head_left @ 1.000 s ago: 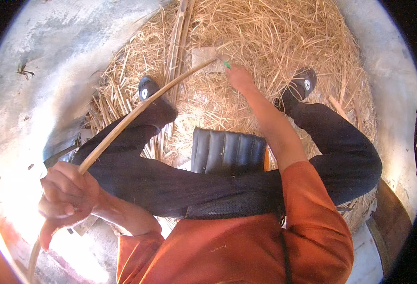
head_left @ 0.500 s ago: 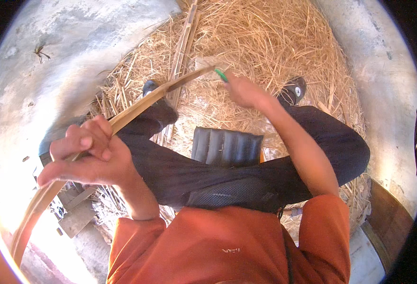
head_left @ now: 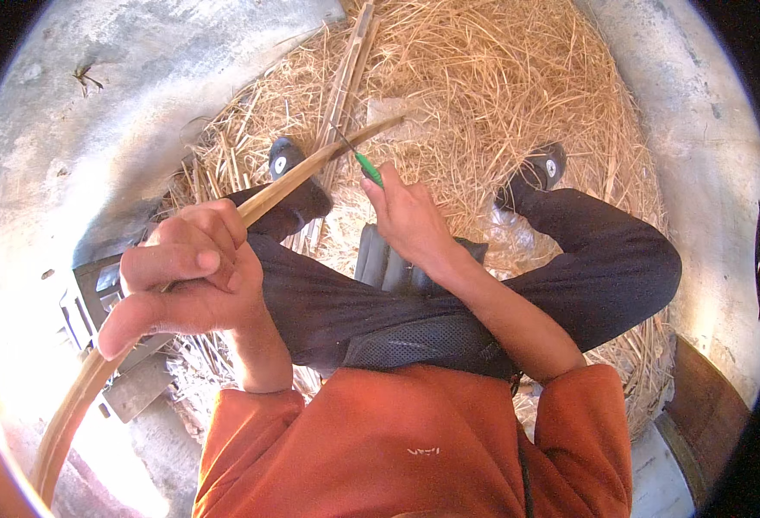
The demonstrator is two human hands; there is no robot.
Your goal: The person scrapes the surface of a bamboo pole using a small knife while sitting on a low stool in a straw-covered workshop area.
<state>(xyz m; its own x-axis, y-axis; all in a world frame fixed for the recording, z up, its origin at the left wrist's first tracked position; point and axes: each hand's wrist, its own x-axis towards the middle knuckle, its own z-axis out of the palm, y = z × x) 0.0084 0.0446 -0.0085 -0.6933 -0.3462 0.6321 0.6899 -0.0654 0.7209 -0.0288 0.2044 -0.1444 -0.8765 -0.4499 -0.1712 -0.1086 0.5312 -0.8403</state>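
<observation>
Left hand (head_left: 190,276) curled around long pale strip (head_left: 287,184), which slants from lower left past left shoe (head_left: 283,155), far end above loose straw (head_left: 518,86). Right hand (head_left: 413,224) pinching green-handled tool (head_left: 369,170); thin blade crosses strip near far end, contact unclear. Black ribbed pad (head_left: 383,263) partly hidden by right wrist.

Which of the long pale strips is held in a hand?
The held strip is in the left hand, slanting toward the green-handled tool in the right hand. The other strips lie on the straw, untouched by either hand.
</observation>
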